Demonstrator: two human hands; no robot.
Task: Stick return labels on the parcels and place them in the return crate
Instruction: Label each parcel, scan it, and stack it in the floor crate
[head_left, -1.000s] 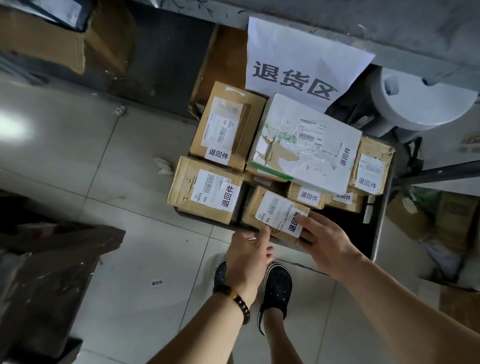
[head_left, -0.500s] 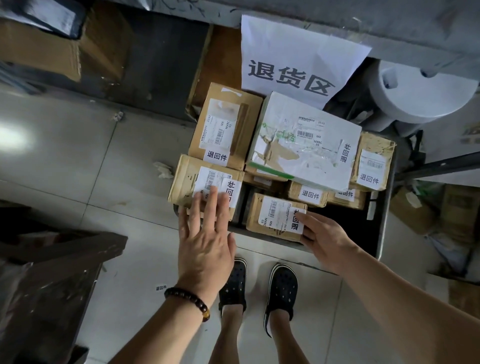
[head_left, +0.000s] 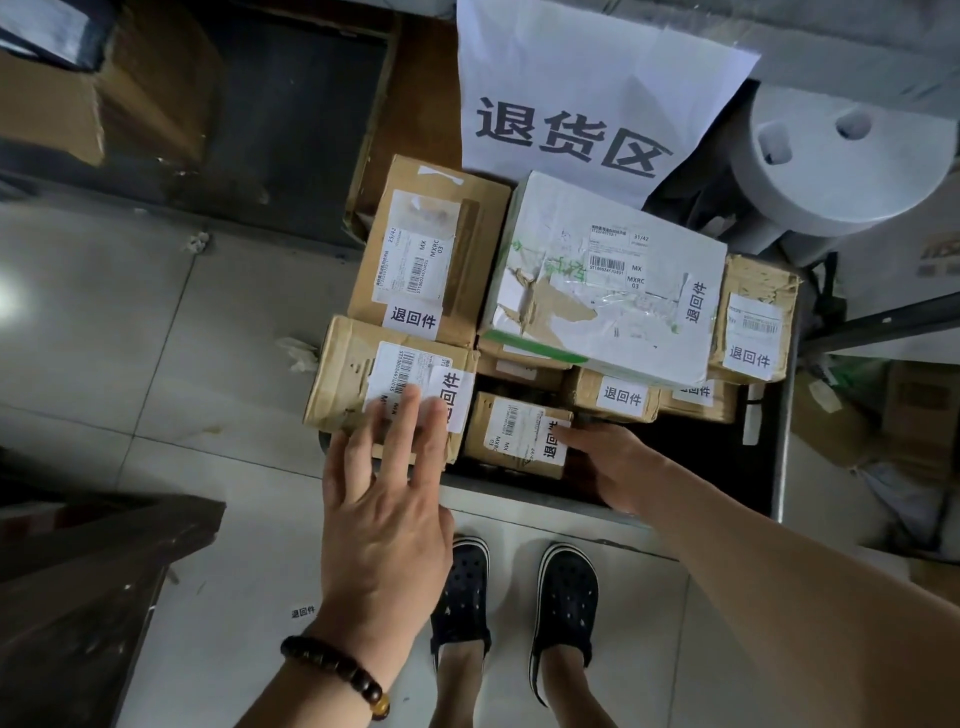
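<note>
**Q:** What is closest to the camera?

**A:** 2 bare forearms reach forward and down. A dark bead bracelet (head_left: 337, 675) circles the left wrist. Below, 2 black clogs (head_left: 462, 587) stand on pale floor tiles, and a small loose label (head_left: 303, 611) lies on the floor left of the feet.

**Q:** What are the hands doing?

**A:** The left hand (head_left: 384, 519) lies flat with its fingers straight and spread. It rests on top of the front-left parcel (head_left: 348, 374), with its fingertips over the shipping label, just beside the return label (head_left: 452, 397). It grips nothing. The right hand (head_left: 608, 467) reaches to the small parcel (head_left: 509, 441) next to it, and 1 fingertip touches the white sticker on that parcel's right edge. Its other fingers are hidden, so I cannot tell whether they curl round anything.

**Q:** Where are the parcels?

**A:** Both sit at the near edge of the dark return crate (head_left: 777, 457) on the floor. Farther in, there is a tall brown parcel (head_left: 467, 234) at the back left. A large white parcel (head_left: 597, 322) lies on top in the middle, with a crumpled brown parcel (head_left: 758, 291) at the right. 2 low brown parcels (head_left: 613, 405) sit partly under the white one. Each carries a white return sticker.

**Q:** And farthest away?

**A:** A white paper sign (head_left: 571, 78) with 3 large printed characters stands behind the crate. A round white foam piece (head_left: 841, 156) sits to its right.
</note>
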